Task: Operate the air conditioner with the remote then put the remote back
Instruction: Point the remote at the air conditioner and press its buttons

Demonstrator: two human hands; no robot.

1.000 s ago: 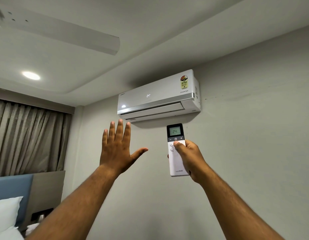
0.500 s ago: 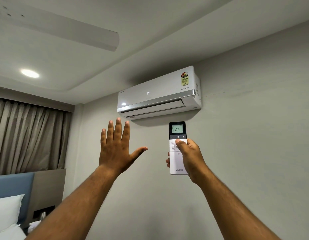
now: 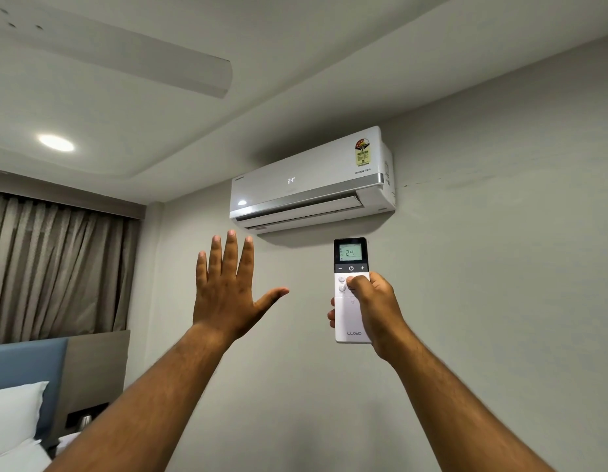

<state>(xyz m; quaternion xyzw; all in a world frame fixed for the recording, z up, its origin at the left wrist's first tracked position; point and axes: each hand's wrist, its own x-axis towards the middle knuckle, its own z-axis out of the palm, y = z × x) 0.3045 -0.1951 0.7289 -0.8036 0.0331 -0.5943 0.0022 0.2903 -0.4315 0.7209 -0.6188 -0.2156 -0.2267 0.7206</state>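
Note:
A white air conditioner (image 3: 309, 178) hangs high on the grey wall, its front showing 24 and its lower flap slightly open. My right hand (image 3: 372, 306) holds a white remote (image 3: 350, 301) upright just below the unit, thumb resting on the round buttons under the power key. The remote's dark screen reads 24. My left hand (image 3: 227, 287) is raised to the left of the remote, palm toward the wall, fingers spread, holding nothing.
A ceiling fan blade (image 3: 132, 59) and a lit round ceiling lamp (image 3: 56, 143) are overhead at left. Brown curtains (image 3: 57, 267) cover the left wall. A blue headboard (image 3: 26, 366) and white pillow (image 3: 13, 420) sit at the lower left.
My right hand and the remote have drifted slightly to the right and up. The thumb has slid a little lower on the buttons. My left hand stays raised and spread.

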